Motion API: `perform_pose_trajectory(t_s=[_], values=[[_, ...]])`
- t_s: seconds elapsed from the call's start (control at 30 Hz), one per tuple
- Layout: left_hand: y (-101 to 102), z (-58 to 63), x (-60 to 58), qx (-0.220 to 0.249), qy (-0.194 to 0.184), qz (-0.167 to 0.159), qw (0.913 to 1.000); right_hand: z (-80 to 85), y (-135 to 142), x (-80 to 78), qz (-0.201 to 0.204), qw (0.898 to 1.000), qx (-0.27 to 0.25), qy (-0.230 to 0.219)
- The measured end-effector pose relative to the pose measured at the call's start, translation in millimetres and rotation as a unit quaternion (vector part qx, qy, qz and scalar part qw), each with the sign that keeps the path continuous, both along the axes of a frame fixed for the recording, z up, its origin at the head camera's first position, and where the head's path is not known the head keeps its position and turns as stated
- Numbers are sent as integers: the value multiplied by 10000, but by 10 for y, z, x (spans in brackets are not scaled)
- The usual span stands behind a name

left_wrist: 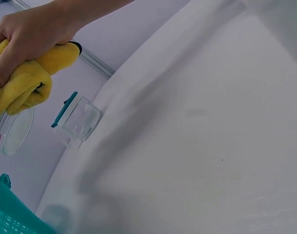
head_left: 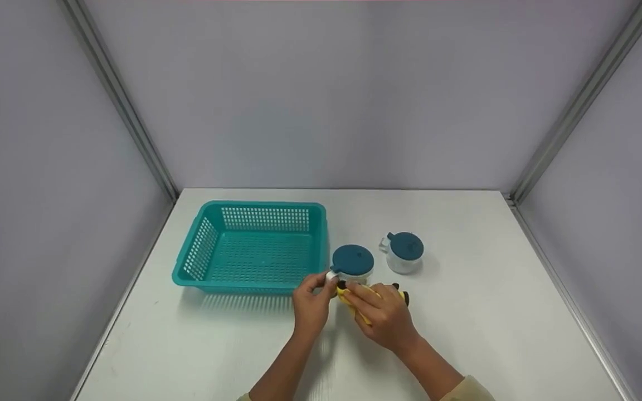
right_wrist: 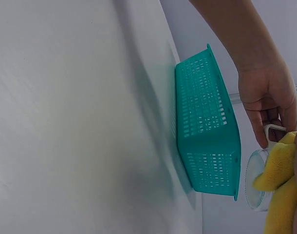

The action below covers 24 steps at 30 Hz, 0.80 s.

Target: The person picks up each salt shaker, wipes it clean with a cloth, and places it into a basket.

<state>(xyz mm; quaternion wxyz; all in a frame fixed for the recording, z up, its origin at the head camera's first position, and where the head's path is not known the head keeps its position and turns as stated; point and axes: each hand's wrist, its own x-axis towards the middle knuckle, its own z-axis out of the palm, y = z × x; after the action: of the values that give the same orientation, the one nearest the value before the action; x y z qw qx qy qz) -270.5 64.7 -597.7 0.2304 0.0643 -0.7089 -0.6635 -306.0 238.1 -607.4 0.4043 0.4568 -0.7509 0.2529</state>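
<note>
By its white handle, my left hand (head_left: 311, 305) grips a clear jar with a dark blue lid (head_left: 353, 259). The jar is off the table, its clear base (right_wrist: 255, 181) showing in the right wrist view. My right hand (head_left: 386, 317) holds a bunched yellow cloth (left_wrist: 26, 87) with black edging against the side of the jar. Folds of the cloth cover part of the jar in both wrist views. A second clear jar (head_left: 404, 262), with a matching blue lid and a handle, stands upright on the table to the right of the held one.
A teal plastic basket (head_left: 194, 283) with perforated walls stands on the left of the white table (head_left: 499, 312), close beside the held jar. Pale panels (head_left: 321, 100) enclose the table at the back and both sides, with metal strips (head_left: 572, 94) at the corners.
</note>
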Motion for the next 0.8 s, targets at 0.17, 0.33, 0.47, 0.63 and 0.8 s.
perform_pose_trajectory(t_s=[0.17,0.33,0.47,0.63,0.8], values=[[-16,-10,-4,-12,12,-9,10000,-10,10,15,116,9999,4,99],[-36,-31,2,60,91,-63,9999,-5,4,17,104,9992,-131,357],[-50,-46,2,61,145,-65,9999,9,-7,21,112,9981,-268,541],[-54,-59,-6,0,188,-69,9998,35,-18,30,149,9966,-376,715],[-53,-61,-5,-62,289,-138,9995,80,-33,20,189,9955,-385,842]])
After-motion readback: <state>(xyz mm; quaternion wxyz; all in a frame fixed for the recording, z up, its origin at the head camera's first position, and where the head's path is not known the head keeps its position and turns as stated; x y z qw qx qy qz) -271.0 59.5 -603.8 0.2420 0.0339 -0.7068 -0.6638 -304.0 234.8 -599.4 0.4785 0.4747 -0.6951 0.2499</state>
